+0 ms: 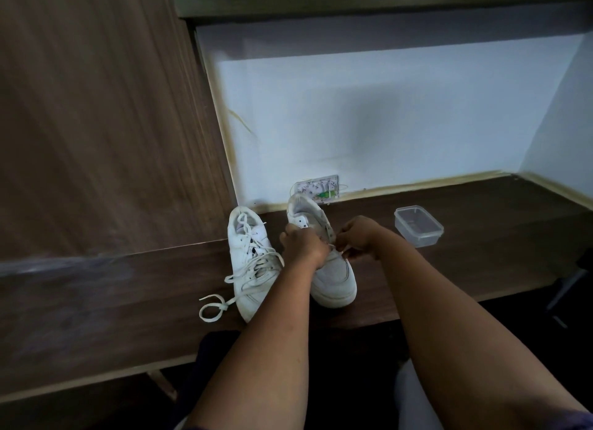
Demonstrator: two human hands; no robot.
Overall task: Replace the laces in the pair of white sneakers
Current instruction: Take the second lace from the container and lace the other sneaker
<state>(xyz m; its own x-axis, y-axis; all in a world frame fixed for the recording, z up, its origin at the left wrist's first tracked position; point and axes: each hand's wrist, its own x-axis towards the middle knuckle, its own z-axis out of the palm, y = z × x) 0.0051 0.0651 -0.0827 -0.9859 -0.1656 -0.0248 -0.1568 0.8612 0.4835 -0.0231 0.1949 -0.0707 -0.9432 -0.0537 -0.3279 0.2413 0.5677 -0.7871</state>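
I am working on the right sneaker [333, 279], which stands near the middle of the desk [481, 256], toe close to the front edge, heel toward the wall. Its upper eyelets show bare. My left hand [303, 242] is curled against the sneaker's near side; whether it grips the upper or a lace I cannot tell. My right hand [357, 237] pinches a thin white lace end [343, 253] at the eyelet row. The left sneaker [253, 263] stands just beside it, laced, its loose lace [213, 306] trailing toward the front edge.

Likely faults: the lace end may fray or miss the eyelet if I push at an angle; the sneaker may slide toward the front edge if the left hand slackens; the trailing lace may snag my forearm.

Clearance: the wood panel [96, 125] bounds the left, the wall and a wired socket plate [317, 190] the back. A clear plastic container [418, 226] sits to the right, apart from my hand, with open desk beyond it.
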